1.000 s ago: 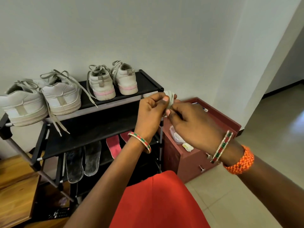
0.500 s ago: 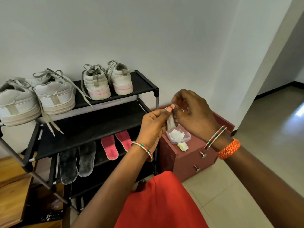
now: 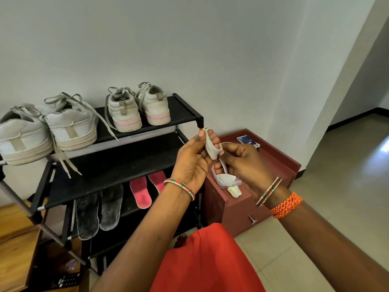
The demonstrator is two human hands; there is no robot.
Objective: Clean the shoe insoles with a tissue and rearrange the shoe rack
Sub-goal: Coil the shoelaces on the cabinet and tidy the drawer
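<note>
Both hands pinch tissue (image 3: 212, 149): white, twisted, wrapped round left hand (image 3: 192, 160) fingers; right hand (image 3: 245, 163) tugs tail.

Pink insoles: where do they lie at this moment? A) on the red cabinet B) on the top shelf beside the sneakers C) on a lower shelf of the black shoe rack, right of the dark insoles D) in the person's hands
C: the pink insoles lie on a lower shelf of the black shoe rack, to the right of the dark insoles, below the sneakers and apart from both hands.
</note>
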